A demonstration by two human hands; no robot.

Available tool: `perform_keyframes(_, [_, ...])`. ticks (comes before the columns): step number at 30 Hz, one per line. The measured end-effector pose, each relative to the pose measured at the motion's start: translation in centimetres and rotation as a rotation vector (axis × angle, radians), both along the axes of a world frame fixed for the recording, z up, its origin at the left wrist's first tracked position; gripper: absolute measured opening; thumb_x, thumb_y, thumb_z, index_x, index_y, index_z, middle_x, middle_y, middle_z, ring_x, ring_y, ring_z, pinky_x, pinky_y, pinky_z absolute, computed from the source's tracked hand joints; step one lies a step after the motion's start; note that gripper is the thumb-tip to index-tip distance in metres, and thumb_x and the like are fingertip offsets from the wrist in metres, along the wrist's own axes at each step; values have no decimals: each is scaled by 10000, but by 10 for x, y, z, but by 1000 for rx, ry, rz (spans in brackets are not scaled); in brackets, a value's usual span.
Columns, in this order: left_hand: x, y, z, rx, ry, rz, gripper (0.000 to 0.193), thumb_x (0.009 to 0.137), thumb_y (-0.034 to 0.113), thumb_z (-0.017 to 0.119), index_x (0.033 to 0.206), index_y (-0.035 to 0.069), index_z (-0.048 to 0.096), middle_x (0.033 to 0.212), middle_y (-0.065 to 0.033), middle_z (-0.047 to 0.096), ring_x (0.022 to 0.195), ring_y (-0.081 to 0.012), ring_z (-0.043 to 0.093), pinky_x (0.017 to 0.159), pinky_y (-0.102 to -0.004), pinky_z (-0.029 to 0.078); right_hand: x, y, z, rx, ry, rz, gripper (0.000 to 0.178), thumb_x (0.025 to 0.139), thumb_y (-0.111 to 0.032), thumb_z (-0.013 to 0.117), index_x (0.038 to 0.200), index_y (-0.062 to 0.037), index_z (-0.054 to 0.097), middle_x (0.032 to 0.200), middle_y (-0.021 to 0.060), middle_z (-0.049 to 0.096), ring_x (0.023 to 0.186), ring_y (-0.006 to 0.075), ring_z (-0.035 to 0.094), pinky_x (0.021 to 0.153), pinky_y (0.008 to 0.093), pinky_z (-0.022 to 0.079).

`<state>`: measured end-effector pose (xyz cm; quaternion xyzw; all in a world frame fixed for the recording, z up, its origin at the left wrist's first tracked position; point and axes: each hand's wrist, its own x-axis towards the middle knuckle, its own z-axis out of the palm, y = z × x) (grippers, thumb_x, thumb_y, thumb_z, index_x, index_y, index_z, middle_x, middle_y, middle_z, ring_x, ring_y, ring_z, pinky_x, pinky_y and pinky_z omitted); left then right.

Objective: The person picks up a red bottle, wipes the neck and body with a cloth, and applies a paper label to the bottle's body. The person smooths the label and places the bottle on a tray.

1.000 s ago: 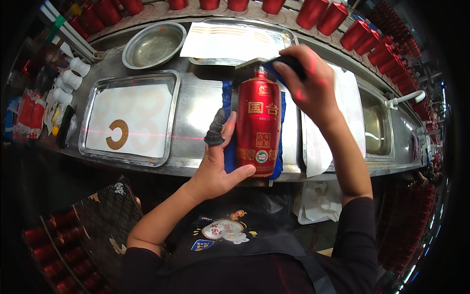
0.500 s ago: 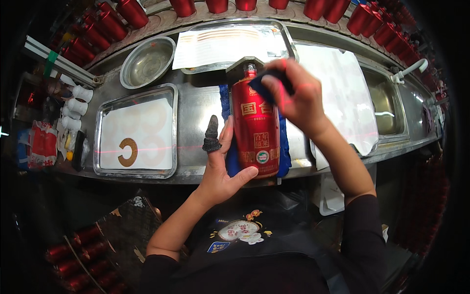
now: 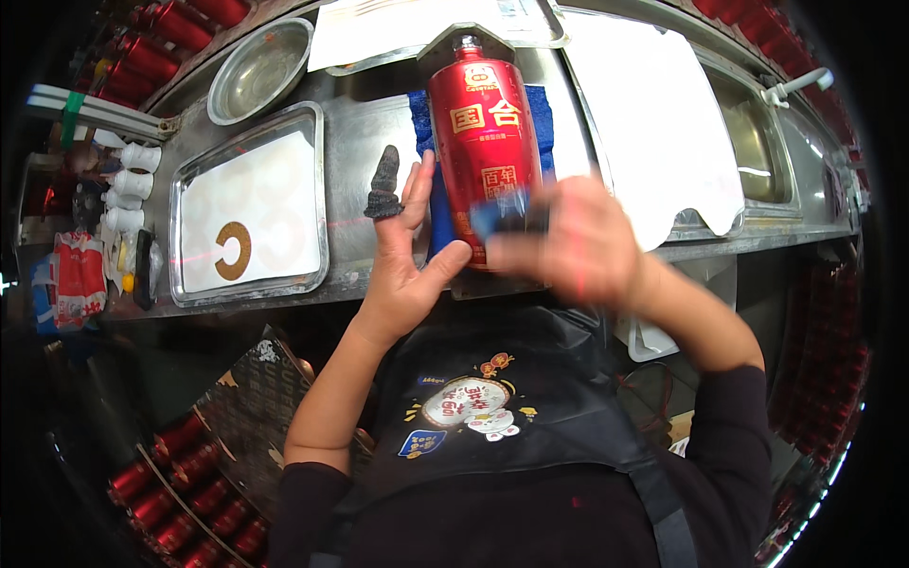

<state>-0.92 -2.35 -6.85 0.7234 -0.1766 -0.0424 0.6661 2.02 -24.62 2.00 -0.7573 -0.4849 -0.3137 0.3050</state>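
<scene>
A glossy red bottle point(image 3: 483, 156) with gold print lies on its back, its neck away from me in a notched metal rest point(image 3: 497, 38) and a blue cloth point(image 3: 542, 106) under it. Alongside its lower left side, my left hand point(image 3: 402, 256) is open, the thumb touching near the base. A black knitted sleeve point(image 3: 383, 180) covers one finger of that hand. Over the bottle's lower right, my right hand point(image 3: 582, 246) is closed on a flat dark blue pad point(image 3: 507, 213). Motion blurs both, and the pad's exact kind is unclear.
To the left lies a metal tray point(image 3: 317, 189) with white paper and a brown curved piece point(image 3: 233, 251). Behind it stands a metal bowl point(image 3: 260, 71). White sheets point(image 3: 653, 114) cover the right side, beside a sink point(image 3: 748, 151). Several red bottles point(image 3: 180, 26) stand at the back.
My right hand has moved with the dark pad from the bottle's neck end down to its lower part. The view has shifted; my left hand stays at the bottle's side.
</scene>
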Motion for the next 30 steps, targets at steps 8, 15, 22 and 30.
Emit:
perform_keyframes(8, [-16, 6, 14, -39, 83, 8, 864, 991, 117, 565, 1617, 69, -27, 1693, -191, 164, 1550, -275, 202, 1240, -461, 183, -3, -1, -1, -54, 49, -20, 265, 681, -135, 773, 937, -90, 722, 772, 2, 567, 776, 215, 605, 644, 344, 518])
perform_keyframes(15, [-16, 8, 29, 410, -177, -70, 1121, 736, 47, 658, 1603, -15, -49, 1691, -251, 45, 1580, -361, 23, 1260, -431, 70, 2, -11, 8, 47, 219, -243, 329, 675, 7, 763, 987, -92, 731, 756, 34, 594, 713, 249, 605, 607, 353, 497])
perform_keyframes(22, [-1, -26, 31, 485, -303, 14, 1282, 688, 147, 921, 1609, 19, 39, 1580, -226, 326, 1444, -319, 386, 1154, -426, 380, 13, -15, -39, 268, 627, -180, 228, 804, -75, 785, 1017, -36, 714, 832, 118, 693, 721, 258, 689, 691, 344, 567])
perform_keyframes(30, [6, -25, 24, 553, -263, 120, 1269, 662, 373, 930, 1576, -21, 141, 1574, -241, 348, 1451, -368, 378, 1183, -573, 132, -2, -20, -45, 14, -76, 81, 235, 711, -43, 799, 929, -56, 714, 728, 25, 517, 684, 184, 584, 639, 355, 535])
